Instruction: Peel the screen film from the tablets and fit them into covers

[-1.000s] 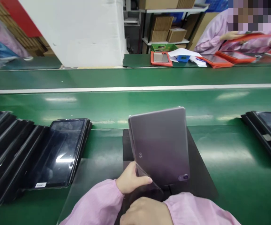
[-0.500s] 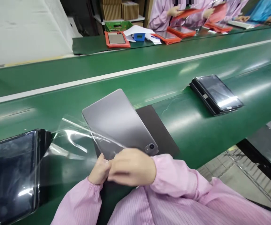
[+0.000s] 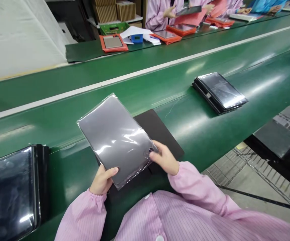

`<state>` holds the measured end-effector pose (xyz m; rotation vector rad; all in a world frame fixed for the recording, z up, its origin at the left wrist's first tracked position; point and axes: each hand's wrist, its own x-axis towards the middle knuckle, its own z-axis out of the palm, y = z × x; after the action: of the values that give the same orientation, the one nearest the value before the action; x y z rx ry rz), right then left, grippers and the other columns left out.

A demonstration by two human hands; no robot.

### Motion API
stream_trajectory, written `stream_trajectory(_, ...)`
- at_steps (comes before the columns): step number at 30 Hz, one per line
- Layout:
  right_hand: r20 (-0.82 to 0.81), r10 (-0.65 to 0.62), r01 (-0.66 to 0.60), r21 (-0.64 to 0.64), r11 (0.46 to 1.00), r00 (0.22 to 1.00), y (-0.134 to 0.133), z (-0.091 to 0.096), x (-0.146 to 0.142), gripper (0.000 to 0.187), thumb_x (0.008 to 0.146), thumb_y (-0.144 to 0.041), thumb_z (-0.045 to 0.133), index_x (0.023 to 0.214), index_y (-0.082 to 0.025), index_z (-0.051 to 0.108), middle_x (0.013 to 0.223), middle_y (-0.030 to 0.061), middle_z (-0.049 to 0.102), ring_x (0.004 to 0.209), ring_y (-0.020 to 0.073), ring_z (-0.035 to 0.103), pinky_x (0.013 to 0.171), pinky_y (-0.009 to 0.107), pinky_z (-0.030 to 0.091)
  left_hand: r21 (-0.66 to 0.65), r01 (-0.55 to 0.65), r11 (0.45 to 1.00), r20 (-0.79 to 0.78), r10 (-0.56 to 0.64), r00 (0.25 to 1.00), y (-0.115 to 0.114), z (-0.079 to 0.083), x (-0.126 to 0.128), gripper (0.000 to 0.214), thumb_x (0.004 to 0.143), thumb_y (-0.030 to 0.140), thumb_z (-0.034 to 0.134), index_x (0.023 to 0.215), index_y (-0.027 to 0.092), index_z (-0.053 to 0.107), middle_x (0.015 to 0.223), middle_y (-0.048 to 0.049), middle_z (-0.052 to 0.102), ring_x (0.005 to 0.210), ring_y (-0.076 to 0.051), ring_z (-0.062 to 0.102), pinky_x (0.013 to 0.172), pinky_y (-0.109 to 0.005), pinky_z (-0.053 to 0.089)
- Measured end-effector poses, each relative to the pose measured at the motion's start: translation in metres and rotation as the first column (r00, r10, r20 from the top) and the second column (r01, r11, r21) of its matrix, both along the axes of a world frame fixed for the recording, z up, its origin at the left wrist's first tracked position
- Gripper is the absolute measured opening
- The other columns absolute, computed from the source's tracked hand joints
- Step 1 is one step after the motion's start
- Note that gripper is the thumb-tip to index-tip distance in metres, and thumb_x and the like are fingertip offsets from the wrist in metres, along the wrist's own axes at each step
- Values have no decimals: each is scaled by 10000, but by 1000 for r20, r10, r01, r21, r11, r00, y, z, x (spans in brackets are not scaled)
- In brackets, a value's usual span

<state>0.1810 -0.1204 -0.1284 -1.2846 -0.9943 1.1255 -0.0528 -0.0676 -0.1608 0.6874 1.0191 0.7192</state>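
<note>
this is a factory assembly line: a long green conveyor belt [image 3: 185, 100] runs past workers in pink striped smocks [image 3: 155, 15], with a tablet in clear plastic film [image 3: 115, 139], stacked black tablets [image 3: 219, 92], orange tablet cases [image 3: 113, 43] and shelved cardboard boxes [image 3: 111, 13].

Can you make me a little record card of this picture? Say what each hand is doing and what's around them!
Left hand: holds the lower edge of the tablet
Right hand: fingers on the bag near the tablet's camera
Held thing: grey tablet in a clear plastic bag
Below it: black mat on a green conveyor belt
Beside it: stack of tablets, another stack of tablets
Far side: co-worker holding a dark tablet
</note>
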Motion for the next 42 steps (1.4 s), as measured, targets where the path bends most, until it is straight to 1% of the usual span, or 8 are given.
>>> stream_trajectory(8,-59,-90,90,3,996,994,-11,-10,-25,533,717,-284,773,1215,-207,601,1115,68,712,1040,245,675,938,401,538,110,-19,994,-66,26,997,-1,2,5,510,475,305,896,919,148,697,864,-69,755,777,-244,708,740,-359,582)
stream_trajectory(22,-178,-119,129,47,990,977,-20,-17,-28,538,784,-330,717,1290,-207,580,1230,74,693,1138,243,642,1032,427,486,322,-10,947,-181,72,981,-13,-8,1,395,513,334,894,806,133,720,798,-74,756,730,-218,689,708,-314,571)
stream_trajectory(26,-51,-192,196,92,976,980,-29,-13,-29,591,776,-326,723,1333,-214,559,1414,93,573,1325,282,506,1130,486,384,343,15,939,-207,60,976,-12,-8,1,398,519,327,890,829,138,727,824,-75,763,757,-228,699,737,-318,569)
stream_trajectory(29,72,-348,328,201,923,935,-33,-2,-36,482,793,-290,706,1262,-219,618,1401,82,584,1359,288,464,1174,493,307,321,43,946,-255,42,966,-12,-7,2,415,501,341,895,818,132,728,794,-76,759,747,-240,702,722,-323,565)
stream_trajectory(33,-137,-492,509,154,847,860,-15,12,-36,292,919,-366,564,1138,-199,664,1042,74,742,994,240,690,920,413,541,271,-32,962,-265,106,958,-13,3,6,404,525,353,883,817,125,721,768,-59,749,691,-206,685,668,-291,549)
stream_trajectory(37,-170,-704,710,350,611,690,-2,16,-12,258,926,-348,586,1117,-200,678,1044,61,747,977,232,709,876,381,572,244,-210,947,-200,262,944,-7,16,0,493,522,379,879,910,118,723,827,-57,749,747,-211,693,700,-286,554)
stream_trajectory(39,-50,-779,643,599,477,625,-8,16,6,262,931,-267,582,1173,-217,669,1096,72,744,1002,241,719,883,380,583,266,-298,917,-180,351,919,-1,20,-7,510,521,358,884,943,119,725,850,-54,749,786,-211,697,720,-275,552)
stream_trajectory(42,297,-746,122,885,450,596,-22,18,37,418,903,-171,577,1317,-230,591,1176,96,734,1016,259,734,812,357,631,302,-413,859,-133,467,874,8,23,-19,501,546,290,880,995,136,724,886,-38,747,820,-186,691,740,-243,543)
